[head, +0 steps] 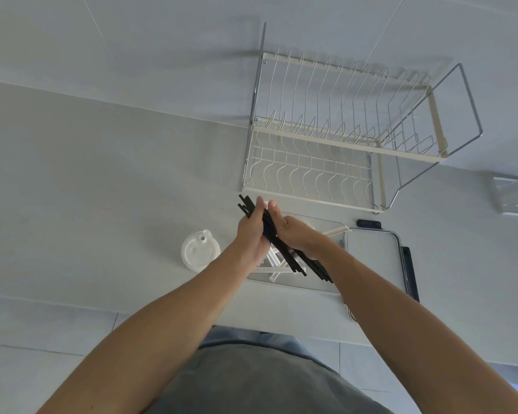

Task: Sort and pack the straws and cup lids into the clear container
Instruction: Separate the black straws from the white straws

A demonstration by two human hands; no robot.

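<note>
The pale countertop (102, 180) fills most of the view and meets a light wall behind. The clear container (293, 282) stands near the counter's front edge and serves as the landmark here. Behind the container, against the wall, stands a two-tier wire dish rack (341, 138) with cream bars and a chrome frame. Just right of the container lies its clear lid (371, 258), flat, with dark clips along its far and right edges. Well to the right of the container, at the edge of the view, sits a clear plastic box (515, 195), partly cut off.

Left of the container, close beside it, a white cup lid (199, 251) with a raised spout lies on the counter.

Above the container both hands meet around a bundle of black straws (284, 248), which slants from behind the container's left end down toward its front right. The left hand (250, 234) has its fingers curled round the bundle from the left; the right hand (293, 234) grips it from the right, fingers wrapped over it. Inside the container, under the hands, lie white straws (274, 264); one white straw (335, 232) rests across the container's right rim.
</note>
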